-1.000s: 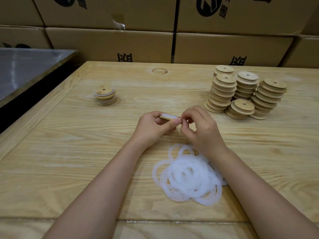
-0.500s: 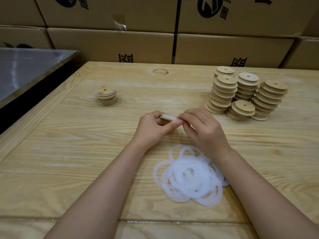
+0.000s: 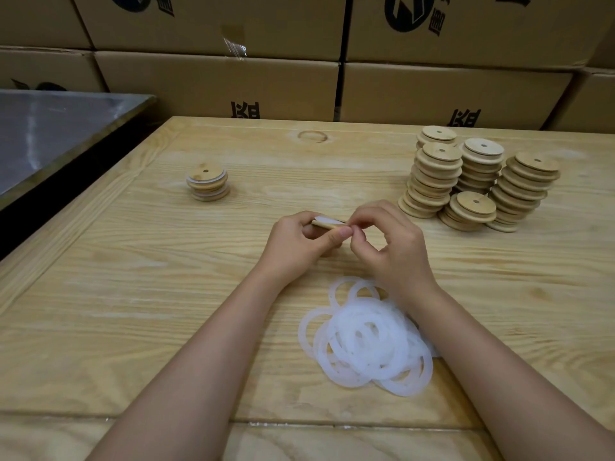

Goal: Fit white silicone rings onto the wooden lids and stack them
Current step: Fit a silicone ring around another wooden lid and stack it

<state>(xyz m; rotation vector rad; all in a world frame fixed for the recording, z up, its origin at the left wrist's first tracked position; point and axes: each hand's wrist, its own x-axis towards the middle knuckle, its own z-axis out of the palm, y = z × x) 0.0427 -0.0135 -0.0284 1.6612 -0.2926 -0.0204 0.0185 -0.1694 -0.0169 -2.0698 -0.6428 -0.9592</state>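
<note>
Hands (image 3: 296, 242) (image 3: 396, 247) pinch round wooden lid (image 3: 327, 224) — white ring (image 3: 324, 218), seemingly.

**Obscured and cropped items, head view**

Wooden lid (image 3: 327, 224): largely covered by the fingers of the left hand (image 3: 299, 241); its white ring (image 3: 324, 218) shows as a sliver, seating not discernible. Right hand (image 3: 392, 247): fingertips pinch at the lid's rim, on ring or wood too small to tell. Ring pile (image 3: 366, 337): right edge under the right forearm, count unreadable. Rear lid stack (image 3: 437, 134): lower part hidden behind the front stack (image 3: 432, 181). Cardboard boxes (image 3: 216, 84): upper print cut by the top edge. Metal surface (image 3: 50, 128): cropped at left.
</note>
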